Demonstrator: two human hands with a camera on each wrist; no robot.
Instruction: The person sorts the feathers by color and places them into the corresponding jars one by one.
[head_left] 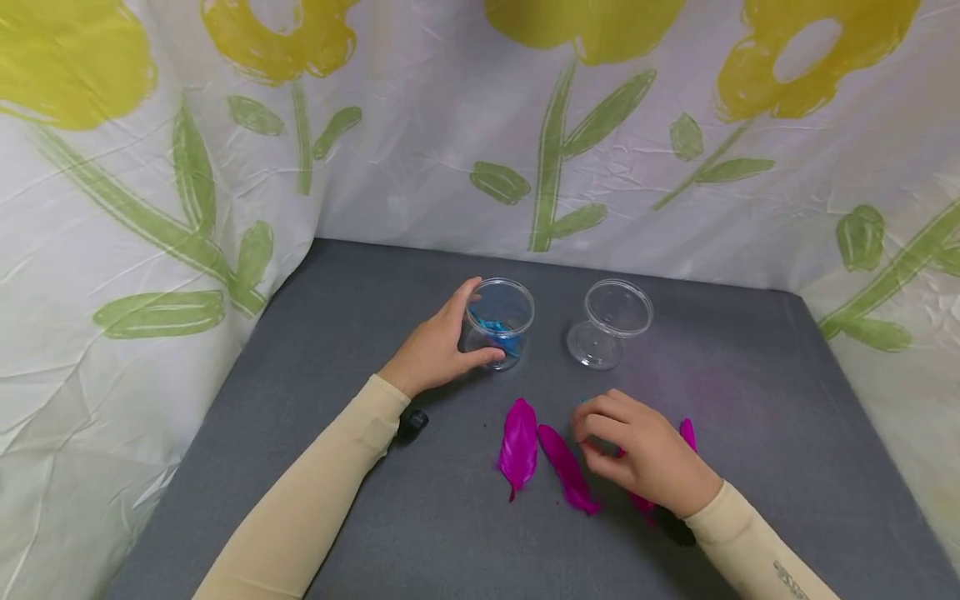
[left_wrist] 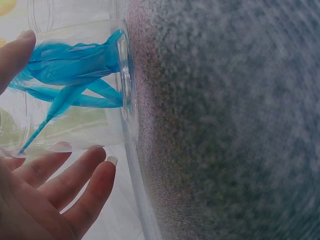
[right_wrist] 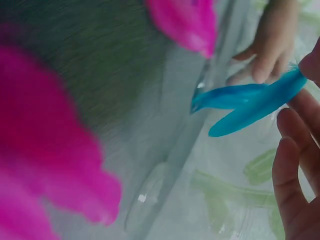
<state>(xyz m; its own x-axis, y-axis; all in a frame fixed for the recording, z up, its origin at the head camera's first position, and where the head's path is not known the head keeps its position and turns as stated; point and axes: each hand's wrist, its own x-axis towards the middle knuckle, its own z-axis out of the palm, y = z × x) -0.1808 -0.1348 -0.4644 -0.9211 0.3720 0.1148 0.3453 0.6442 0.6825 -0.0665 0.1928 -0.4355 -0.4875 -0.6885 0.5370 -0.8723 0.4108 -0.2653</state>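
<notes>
Head view: the left hand [head_left: 438, 346] is gripping a transparent cup [head_left: 523, 327], thumb and fingers curving round its left side. Blue feathers [head_left: 498, 329] are lying inside the cup. To the cup's right, a second container [head_left: 637, 333], also transparent, is standing on the dark grey table [head_left: 420, 525]. The right hand [head_left: 645, 454] is hovering right of the cup and nearer the person, fingers bent; a speck of blue is showing at the fingertips, hold unclear from here. Magenta feathers [head_left: 519, 446] are lying on the cup's near side, two plainly visible, others partly hidden by the right hand. A small black object [head_left: 412, 423] is sitting left of the cup, nearer the person, beside the left sleeve [head_left: 315, 492]. A flowered curtain [head_left: 420, 183] is hanging behind the cup.

Left wrist view: thumb is touching one side of the cup, fingers are lying along the opposite side, holding it between them. Inside, the blue feathers are bunching together, some reaching the base, one slanting across toward the rim.

Right wrist view: the right hand is pinching a single plume [right_wrist: 262, 107], blue, by one end, other fingers curving loosely. It is overlapping more blue in view; cannot tell whether they are touching. Magenta is blurring at left.
</notes>
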